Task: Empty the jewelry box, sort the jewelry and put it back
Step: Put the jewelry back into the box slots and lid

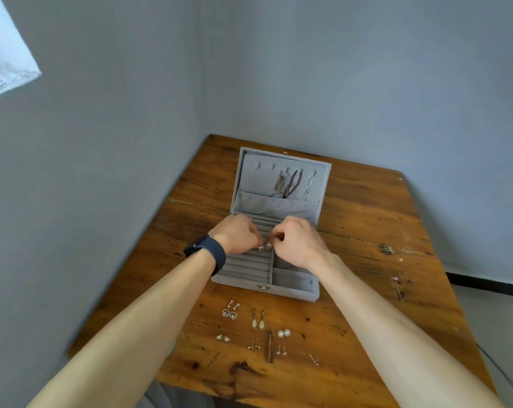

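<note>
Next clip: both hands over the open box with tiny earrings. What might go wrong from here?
1. The small earrings, pinched between the left hand and right hand, may slip into the jewelry box's roll slots.
2. Forearms pulled back low might scatter the sorted earring pairs; the pearl studs could roll.
3. The thin chain near the table's right edge may get knocked off.

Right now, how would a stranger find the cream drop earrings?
On the wooden table, look in front of the open grey jewelry box, on the person's side. The cream drop earrings lie between a heart-shaped pair and two round pearls. Only they are smooth pale teardrops.
</note>
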A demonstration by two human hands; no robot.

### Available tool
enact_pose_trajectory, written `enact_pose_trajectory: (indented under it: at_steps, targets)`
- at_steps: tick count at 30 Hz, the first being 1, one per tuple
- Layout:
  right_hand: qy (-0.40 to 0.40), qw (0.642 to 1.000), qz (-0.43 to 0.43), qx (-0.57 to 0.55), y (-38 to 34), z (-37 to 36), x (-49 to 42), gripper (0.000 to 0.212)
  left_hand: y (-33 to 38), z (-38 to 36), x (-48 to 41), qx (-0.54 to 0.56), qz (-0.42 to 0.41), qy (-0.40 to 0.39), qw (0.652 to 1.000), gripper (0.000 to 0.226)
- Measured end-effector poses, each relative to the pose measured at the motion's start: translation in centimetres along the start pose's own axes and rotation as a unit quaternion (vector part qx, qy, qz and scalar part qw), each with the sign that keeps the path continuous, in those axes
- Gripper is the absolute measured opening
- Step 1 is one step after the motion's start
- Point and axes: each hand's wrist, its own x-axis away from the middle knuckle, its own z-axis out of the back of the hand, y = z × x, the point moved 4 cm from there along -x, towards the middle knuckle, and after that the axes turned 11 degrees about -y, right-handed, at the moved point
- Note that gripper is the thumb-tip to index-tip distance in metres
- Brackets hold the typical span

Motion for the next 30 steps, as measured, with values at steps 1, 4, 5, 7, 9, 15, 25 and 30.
enact_pose_trajectory:
  at_steps: [1, 4, 5, 7, 9, 15, 25, 30]
  targets:
    - [-0.001, 1.0, -0.003, -0.006, 0.0, 0.1, -0.1, 0.023, -0.2, 0.0, -0.1, 0.012, -0.003, 0.003, 1.0, 0.013]
    - [-0.007, 1.0, -0.001, -0.001, -0.2, -0.1, -0.1, 0.018, -0.4, 0.3, -0.3, 0.047, -0.005, -0.002, 0.999, 0.011]
    - [-0.007, 1.0, -0.001, 0.001, -0.2, -0.1, -0.1, 0.016, -0.5, 0.4, -0.2, 0.062, -0.006, -0.006, 0.998, 0.009]
    - [0.017, 0.998, -0.018, -0.057, 0.1, 0.4, -0.3, 0.011, -0.4, 0.6, -0.1, 0.084, -0.01, -0.015, 0.996, 0.009]
    - [0.063, 0.983, -0.054, -0.165, 0.7, 1.4, -0.2, 0.008, -0.4, 0.7, 0.1, 0.091, -0.008, -0.025, 0.995, 0.013]
    - [-0.065, 0.99, -0.035, -0.119, -0.1, 0.5, 0.7, 0.01, -0.3, -0.2, 0.1, 0.008, 0.0, -0.009, 1.0, 0.003]
    - [0.009, 0.998, -0.044, -0.043, -0.5, -1.4, 1.0, 0.018, 0.4, -0.2, -0.5, -0.034, 0.033, -0.005, 0.999, 0.018]
    - [0.053, 0.995, -0.039, -0.074, -0.2, -1.7, 1.4, 0.017, -0.1, 0.2, -0.5, 0.016, 0.033, -0.004, 0.999, 0.014]
